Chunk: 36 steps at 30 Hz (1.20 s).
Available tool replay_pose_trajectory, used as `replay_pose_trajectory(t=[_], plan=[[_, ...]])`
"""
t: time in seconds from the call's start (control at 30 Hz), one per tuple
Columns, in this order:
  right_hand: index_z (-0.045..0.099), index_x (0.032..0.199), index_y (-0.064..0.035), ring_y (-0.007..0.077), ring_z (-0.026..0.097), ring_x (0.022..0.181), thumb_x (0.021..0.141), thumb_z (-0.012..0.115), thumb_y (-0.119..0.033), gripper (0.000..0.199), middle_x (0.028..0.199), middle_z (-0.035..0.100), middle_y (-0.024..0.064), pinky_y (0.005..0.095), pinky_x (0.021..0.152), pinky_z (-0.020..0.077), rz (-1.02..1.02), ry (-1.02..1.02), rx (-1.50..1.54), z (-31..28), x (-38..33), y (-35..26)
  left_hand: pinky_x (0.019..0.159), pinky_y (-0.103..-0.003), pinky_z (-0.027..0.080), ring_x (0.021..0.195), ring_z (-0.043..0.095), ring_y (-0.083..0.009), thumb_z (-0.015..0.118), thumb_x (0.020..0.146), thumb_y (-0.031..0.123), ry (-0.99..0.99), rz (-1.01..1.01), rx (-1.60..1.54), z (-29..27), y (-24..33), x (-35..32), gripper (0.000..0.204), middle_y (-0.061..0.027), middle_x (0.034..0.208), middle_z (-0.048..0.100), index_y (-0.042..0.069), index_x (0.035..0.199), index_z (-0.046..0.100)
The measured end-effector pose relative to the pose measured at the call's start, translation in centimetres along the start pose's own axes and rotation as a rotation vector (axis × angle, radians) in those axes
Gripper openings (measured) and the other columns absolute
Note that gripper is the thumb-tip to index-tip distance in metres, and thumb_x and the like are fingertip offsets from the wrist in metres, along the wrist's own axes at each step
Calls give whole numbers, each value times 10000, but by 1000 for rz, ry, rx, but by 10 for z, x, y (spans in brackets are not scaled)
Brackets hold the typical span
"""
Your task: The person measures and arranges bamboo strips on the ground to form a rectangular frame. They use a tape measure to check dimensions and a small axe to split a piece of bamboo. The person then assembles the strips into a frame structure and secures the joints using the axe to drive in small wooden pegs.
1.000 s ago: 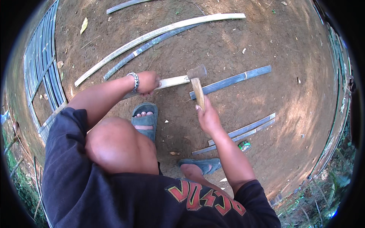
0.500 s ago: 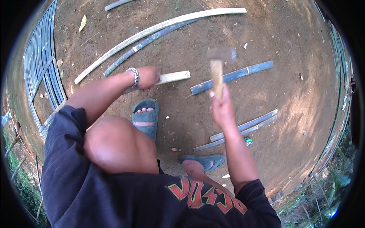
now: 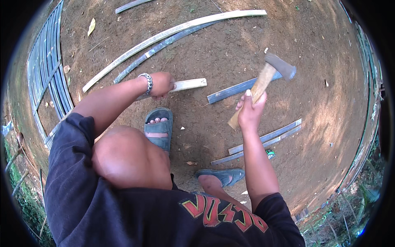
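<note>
I see my right hand (image 3: 249, 110) wrapped tight round the pale wooden handle of a hatchet (image 3: 263, 84), thumb laid up along the shaft. The tool is raised off the ground, tilted with its grey metal head toward one o'clock from the hand and the butt of the handle poking out toward seven o'clock. My left hand (image 3: 161, 84), a silver bracelet (image 3: 146, 83) at its wrist, is closed round the near end of a short pale bamboo strip (image 3: 189, 84), which runs out from the fist toward three o'clock, low over the brown dirt (image 3: 230, 45); I cannot tell whether its far end touches the soil.

Just beyond the strip's tip, toward three o'clock, lies a dark bluish slat (image 3: 236, 89), passing behind the hatchet handle. At twelve o'clock from my left hand, a long pale bamboo split (image 3: 173, 33) curves across the ground with a darker one just beside it. At five o'clock from my right hand lie two more grey slats (image 3: 265, 140) side by side. My left foot in a blue-grey sandal (image 3: 158, 129) sits at six o'clock below the left hand.
</note>
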State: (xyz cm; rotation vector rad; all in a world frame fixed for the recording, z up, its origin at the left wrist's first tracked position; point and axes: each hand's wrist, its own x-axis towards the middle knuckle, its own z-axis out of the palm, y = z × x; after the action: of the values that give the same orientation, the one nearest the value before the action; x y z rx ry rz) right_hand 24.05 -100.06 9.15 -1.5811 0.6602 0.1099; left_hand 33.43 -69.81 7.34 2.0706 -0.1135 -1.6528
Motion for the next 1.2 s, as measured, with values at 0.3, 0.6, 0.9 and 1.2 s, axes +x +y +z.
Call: replay_pose_trajectory(t=[0.3,0.6,0.9,1.2], plan=[[427,1270,-45,102,537,558,1010,567,-162,317,766,554,21,250,478,452,118,-216,-257,-11,-1,0,510,-357,551,572,666,-198,456,1034,262,-1,-4,7,2,-7,5,307,-111,744,676,5,1107,607],[448,1308,-39,331,653,953,984,580,-196,383,1014,641,205,474,872,505,120,-521,-676,-2,-39,52,512,-355,558,575,669,-193,463,1031,263,-2,18,5,-3,3,0,307,-114,735,676,-2,1065,616],[405,1320,-22,348,686,813,997,565,-218,411,907,656,205,430,718,532,-167,-145,-737,9,-48,56,504,-355,554,568,664,-192,474,1028,272,-29,29,52,-7,7,2,315,-118,748,676,2,1104,617],[444,1375,-61,108,555,572,982,586,-139,425,803,584,35,280,515,471,-18,-264,-545,-23,-24,68,526,-349,560,586,675,-192,475,1034,259,47,45,-7,10,-4,-5,300,-99,745,675,0,1108,608]])
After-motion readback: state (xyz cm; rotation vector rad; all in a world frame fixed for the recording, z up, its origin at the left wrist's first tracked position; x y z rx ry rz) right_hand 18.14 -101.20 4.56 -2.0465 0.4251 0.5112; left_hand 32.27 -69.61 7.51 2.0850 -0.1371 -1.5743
